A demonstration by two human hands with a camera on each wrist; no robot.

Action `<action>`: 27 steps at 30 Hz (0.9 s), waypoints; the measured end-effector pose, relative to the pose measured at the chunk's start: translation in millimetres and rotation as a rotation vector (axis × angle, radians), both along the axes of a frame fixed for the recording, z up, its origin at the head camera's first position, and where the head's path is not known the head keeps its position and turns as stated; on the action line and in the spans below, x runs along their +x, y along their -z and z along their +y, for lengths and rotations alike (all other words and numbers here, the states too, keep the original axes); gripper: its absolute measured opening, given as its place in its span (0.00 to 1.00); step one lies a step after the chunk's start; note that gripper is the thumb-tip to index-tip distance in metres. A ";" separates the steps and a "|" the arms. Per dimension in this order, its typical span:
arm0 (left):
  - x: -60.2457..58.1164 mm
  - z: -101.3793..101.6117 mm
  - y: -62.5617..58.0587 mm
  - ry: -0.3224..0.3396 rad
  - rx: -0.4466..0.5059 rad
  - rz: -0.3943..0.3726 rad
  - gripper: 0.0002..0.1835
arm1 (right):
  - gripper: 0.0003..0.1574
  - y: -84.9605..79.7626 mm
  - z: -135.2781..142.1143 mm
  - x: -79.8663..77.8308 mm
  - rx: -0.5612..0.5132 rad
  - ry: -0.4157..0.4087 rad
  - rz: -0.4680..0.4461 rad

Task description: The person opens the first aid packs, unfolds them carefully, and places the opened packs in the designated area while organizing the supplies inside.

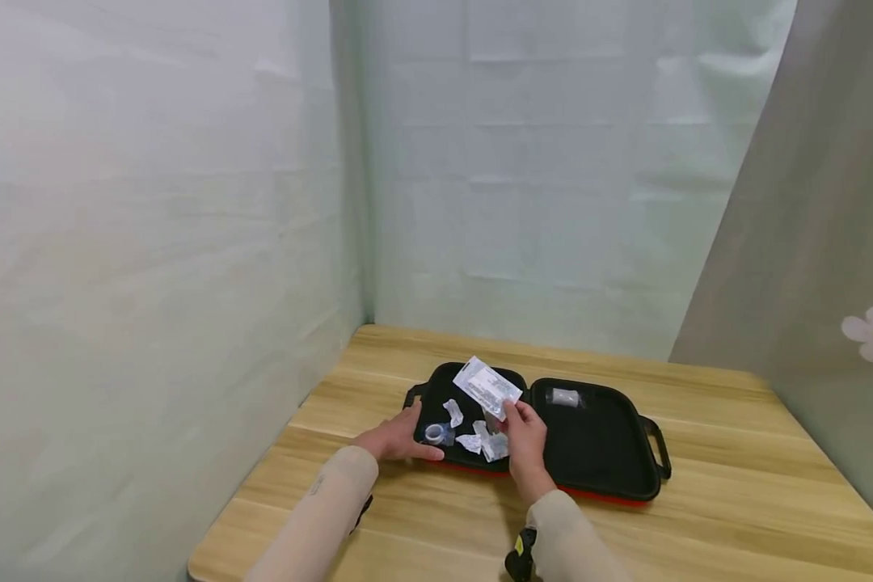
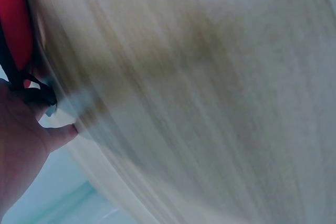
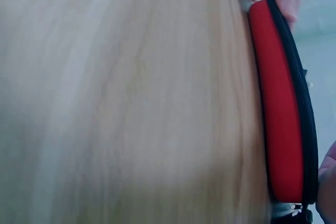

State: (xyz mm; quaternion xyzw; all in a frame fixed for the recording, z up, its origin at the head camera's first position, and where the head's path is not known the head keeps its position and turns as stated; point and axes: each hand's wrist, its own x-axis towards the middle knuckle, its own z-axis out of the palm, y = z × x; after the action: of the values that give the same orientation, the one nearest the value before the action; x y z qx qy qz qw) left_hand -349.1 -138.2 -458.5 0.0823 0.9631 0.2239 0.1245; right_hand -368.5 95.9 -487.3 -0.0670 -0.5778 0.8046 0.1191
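Fingers (image 1: pixel 517 407) of the right hand (image 1: pixel 527 439) pinch a packet (image 1: pixel 484 385) above the case (image 1: pixel 595 451), left hand (image 1: pixel 400 436) spread wide at its left edge, scraps (image 1: pixel 470 443) inside, worktop (image 1: pixel 742 477) beneath.

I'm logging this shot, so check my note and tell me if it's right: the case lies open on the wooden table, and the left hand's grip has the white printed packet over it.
Only the side is wrong: the head view shows the white printed packet in the right hand's grip, over the case, which lies open on the wooden table.
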 end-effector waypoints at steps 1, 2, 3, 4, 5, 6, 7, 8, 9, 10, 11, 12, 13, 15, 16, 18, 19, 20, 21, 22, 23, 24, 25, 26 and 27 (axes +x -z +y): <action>0.8 -1.6 -0.4 -0.007 -0.004 0.001 0.67 | 0.18 -0.7 0.2 -0.3 -0.017 -0.023 -0.003; 1.4 -3.8 -0.6 -0.015 -0.009 0.000 0.67 | 0.18 -1.6 0.3 -0.7 -0.029 -0.044 -0.008; 2.2 -6.0 -1.0 -0.022 -0.010 0.000 0.67 | 0.18 -2.6 0.5 -1.2 -0.036 -0.061 -0.013; 2.9 -8.4 -1.1 -0.027 -0.012 -0.001 0.67 | 0.18 -3.8 0.8 -1.7 -0.041 -0.072 -0.021; 3.7 -10.7 -1.2 -0.030 -0.016 -0.003 0.67 | 0.18 -5.3 1.8 -2.1 -0.042 -0.082 -0.023; 4.7 -12.8 -1.5 -0.032 -0.018 -0.004 0.67 | 0.17 -6.8 3.4 -2.9 -0.043 -0.086 -0.024; 5.2 -14.5 -1.4 -0.033 -0.017 -0.007 0.67 | 0.17 -9.0 6.3 -3.9 -0.041 -0.085 -0.028; 5.6 -15.8 -1.1 -0.031 -0.016 -0.008 0.67 | 0.16 -11.6 10.5 -5.2 -0.041 -0.084 -0.031; 6.2 -16.6 -1.2 -0.030 -0.013 -0.010 0.67 | 0.16 -13.8 16.1 -7.2 -0.042 -0.081 -0.030; 6.6 -16.9 -1.0 -0.032 -0.011 -0.012 0.67 | 0.16 -16.9 23.0 -9.2 -0.041 -0.079 -0.028; 6.9 -16.9 -1.2 -0.033 -0.006 -0.012 0.67 | 0.17 -19.8 31.0 -11.5 -0.036 -0.073 -0.026; 7.3 -16.6 -2.0 -0.036 -0.002 -0.011 0.67 | 0.17 -23.8 39.7 -13.0 -0.027 -0.065 -0.028; 7.4 -16.5 -2.3 -0.041 0.001 -0.011 0.67 | 0.18 -30.4 49.1 -12.4 -0.019 -0.062 -0.030; 8.2 -15.8 -4.5 -0.043 0.010 -0.011 0.67 | 0.19 -34.1 69.5 -16.5 0.004 -0.042 -0.035; 8.2 -15.8 -5.0 -0.043 0.013 -0.012 0.67 | 0.20 -35.8 80.1 -17.5 0.018 -0.030 -0.041; 8.0 -16.0 -6.1 -0.042 0.018 -0.015 0.67 | 0.20 -36.6 102.2 -19.0 0.050 -0.005 -0.053; 7.5 -16.3 -5.7 -0.040 0.019 -0.017 0.67 | 0.20 -35.7 113.4 -20.2 0.062 0.007 -0.057; 7.0 -16.5 -5.3 -0.035 0.019 -0.016 0.67 | 0.20 -31.9 125.0 -22.8 0.080 0.022 -0.060; 6.4 -16.3 -4.4 -0.035 0.019 -0.019 0.67 | 0.20 -31.6 136.7 -22.5 0.093 0.034 -0.060; 5.6 -16.1 -3.0 -0.033 0.018 -0.019 0.67 | 0.19 -31.4 148.4 -22.2 0.108 0.043 -0.060; 5.2 -15.7 -2.1 -0.029 0.020 -0.017 0.67 | 0.20 -31.2 159.9 -21.7 0.124 0.050 -0.060; 4.8 -15.6 -1.2 -0.028 0.021 -0.017 0.67 | 0.20 -31.3 170.6 -21.0 0.147 0.053 -0.064; 4.6 -15.6 -0.5 -0.025 0.021 -0.015 0.67 | 0.21 -31.3 180.7 -20.6 0.172 0.054 -0.067; 4.8 -15.7 -0.4 -0.026 0.021 -0.015 0.68 | 0.22 -31.1 190.1 -20.0 0.196 0.046 -0.075; 5.0 -16.0 -0.5 -0.027 0.018 -0.014 0.68 | 0.23 -30.7 198.8 -19.1 0.231 0.035 -0.088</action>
State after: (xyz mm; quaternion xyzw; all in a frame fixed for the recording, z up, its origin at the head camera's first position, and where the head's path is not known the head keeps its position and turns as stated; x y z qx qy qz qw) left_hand -344.1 -154.2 -458.0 0.0687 0.9612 0.2349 0.1273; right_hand -387.6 294.7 -456.6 -0.0981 -0.6702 0.7267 0.1147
